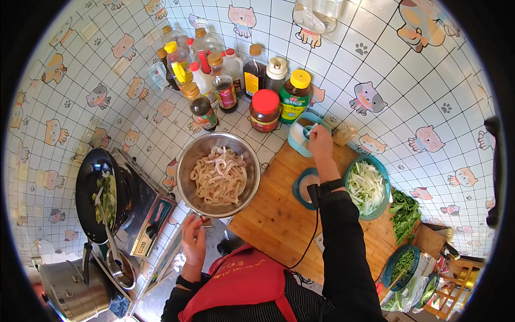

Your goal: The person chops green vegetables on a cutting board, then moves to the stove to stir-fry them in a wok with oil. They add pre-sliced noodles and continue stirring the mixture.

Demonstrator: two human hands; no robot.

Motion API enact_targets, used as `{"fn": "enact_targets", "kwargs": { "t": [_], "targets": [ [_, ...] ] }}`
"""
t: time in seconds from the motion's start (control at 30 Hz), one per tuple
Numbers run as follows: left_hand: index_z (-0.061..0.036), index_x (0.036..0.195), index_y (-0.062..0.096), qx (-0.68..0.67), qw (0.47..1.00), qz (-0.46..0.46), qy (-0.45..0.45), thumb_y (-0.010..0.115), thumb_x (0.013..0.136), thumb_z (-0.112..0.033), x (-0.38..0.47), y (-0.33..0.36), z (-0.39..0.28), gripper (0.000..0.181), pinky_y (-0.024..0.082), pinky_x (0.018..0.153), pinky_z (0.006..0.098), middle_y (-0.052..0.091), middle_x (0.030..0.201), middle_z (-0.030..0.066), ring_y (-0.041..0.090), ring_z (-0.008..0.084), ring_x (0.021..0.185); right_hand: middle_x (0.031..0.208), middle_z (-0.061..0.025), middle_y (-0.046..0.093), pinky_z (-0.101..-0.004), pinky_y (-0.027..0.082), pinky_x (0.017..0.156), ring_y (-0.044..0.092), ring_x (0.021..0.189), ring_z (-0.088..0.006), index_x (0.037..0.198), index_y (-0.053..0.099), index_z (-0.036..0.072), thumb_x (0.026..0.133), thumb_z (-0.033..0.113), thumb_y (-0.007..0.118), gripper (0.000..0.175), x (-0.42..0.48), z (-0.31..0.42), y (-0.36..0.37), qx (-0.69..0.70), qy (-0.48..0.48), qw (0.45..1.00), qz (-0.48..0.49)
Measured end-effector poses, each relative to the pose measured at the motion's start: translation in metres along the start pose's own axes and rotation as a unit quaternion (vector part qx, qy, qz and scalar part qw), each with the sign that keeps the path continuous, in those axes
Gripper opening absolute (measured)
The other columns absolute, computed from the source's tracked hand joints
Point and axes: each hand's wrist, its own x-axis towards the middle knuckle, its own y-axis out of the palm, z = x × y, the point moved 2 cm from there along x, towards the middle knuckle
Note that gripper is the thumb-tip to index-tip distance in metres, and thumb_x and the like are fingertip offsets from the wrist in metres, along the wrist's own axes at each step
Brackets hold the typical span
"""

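Observation:
My right hand (320, 144) reaches into a light-blue seasoning box (298, 140) with compartments; its fingers pinch a small pale handle (315, 126), mostly hidden by the fingers. My left hand (194, 237) is just below the near rim of a stainless steel bowl (252, 189), fingers apart and holding nothing. Pale strips of raw meat (220, 177) fill the bowl's middle. Beneath my right forearm, a blue dish (299, 189) with pale contents rests on a wooden cutting board (269, 217), partly hidden. A teal basin (384, 201) of cut pale-green vegetable strips (364, 187) stands right of the forearm.
Several sauce bottles (225, 88) and a red-lidded jar (265, 110) line the wall. A black wok (86, 193) with greens and a spatula (105, 219) sits tilted on the gas stove (139, 209). A steel pot (76, 287) stands lower left, leafy greens (404, 217) lie right.

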Motion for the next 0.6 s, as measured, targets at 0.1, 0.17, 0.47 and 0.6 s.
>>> {"fn": "enact_targets", "kwargs": {
  "t": [0.1, 0.17, 0.47, 0.6],
  "targets": [
    [0.0004, 0.104, 0.056, -0.015, 1.0, -0.001, 0.003, 0.052, 0.08, 0.007, -0.001, 0.001, 0.003, 0.025, 0.048, 0.067, 0.0236, 0.046, 0.121, 0.0149, 0.058, 0.019, 0.092, 0.074, -0.0158, 0.054, -0.0451, 0.043, 0.061, 0.053, 0.073, -0.0375, 0.08, 0.05, 0.007, 0.076, 0.007, 0.058, 0.009, -0.003, -0.011, -0.002, 0.131, 0.079, 0.988, 0.035],
    [0.0004, 0.104, 0.057, -0.017, 1.0, 0.0, 0.012, 0.052, 0.08, 0.007, -0.001, 0.003, 0.004, 0.026, 0.048, 0.067, 0.0236, 0.047, 0.121, 0.0148, 0.058, 0.0187, 0.091, 0.075, -0.0147, 0.055, -0.042, 0.043, 0.061, 0.054, 0.073, -0.0357, 0.081, 0.051, 0.006, 0.075, 0.006, 0.058, 0.009, -0.004, -0.015, -0.006, 0.124, 0.081, 0.988, 0.04],
    [0.0001, 0.103, 0.057, 0.0, 0.999, 0.004, 0.037, 0.052, 0.079, 0.007, 0.001, 0.004, -0.002, 0.026, 0.047, 0.064, 0.0226, 0.05, 0.117, 0.0132, 0.059, 0.0172, 0.089, 0.077, -0.0151, 0.054, -0.0431, 0.043, 0.063, 0.053, 0.075, -0.0356, 0.078, 0.054, 0.005, 0.076, 0.004, 0.055, 0.002, 0.003, 0.006, -0.03, 0.019, -0.084, 0.992, 0.096],
    [-0.0004, 0.103, 0.058, -0.009, 1.0, 0.001, 0.028, 0.053, 0.079, 0.007, 0.001, 0.003, 0.002, 0.026, 0.047, 0.064, 0.0228, 0.051, 0.117, 0.0123, 0.059, 0.0171, 0.089, 0.08, -0.0148, 0.057, -0.0404, 0.045, 0.067, 0.055, 0.078, -0.0339, 0.077, 0.058, 0.004, 0.076, 0.007, 0.056, 0.004, 0.005, 0.02, -0.07, 0.043, -0.094, 0.993, 0.052]
  ]
}}
